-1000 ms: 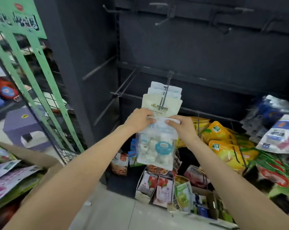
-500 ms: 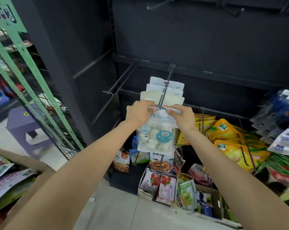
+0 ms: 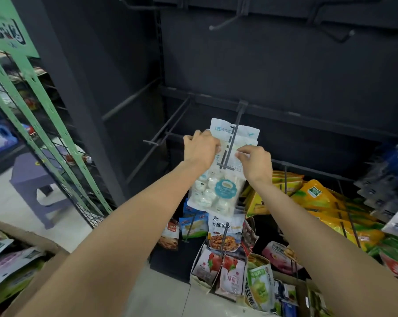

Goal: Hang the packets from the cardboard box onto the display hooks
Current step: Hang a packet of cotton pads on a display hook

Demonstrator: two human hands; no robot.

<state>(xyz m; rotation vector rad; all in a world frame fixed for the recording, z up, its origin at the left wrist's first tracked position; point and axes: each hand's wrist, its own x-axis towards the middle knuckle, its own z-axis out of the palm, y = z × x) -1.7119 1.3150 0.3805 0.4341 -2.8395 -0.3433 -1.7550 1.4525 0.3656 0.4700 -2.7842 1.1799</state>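
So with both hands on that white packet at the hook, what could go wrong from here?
1. The left hand and right hand pinch only the white packet's top edge; if its hole misses the display hook, letting go may drop it onto the packets below.
2. Other white packets already hang on that hook; pushing hard could crumple them.

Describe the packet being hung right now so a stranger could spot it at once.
Find the dark display wall, then its middle rail's long hook. Both hands, left and right, pinch a white packet there. Unlike the yellow bags beside it, it has a clear window showing white round pieces and a teal label.
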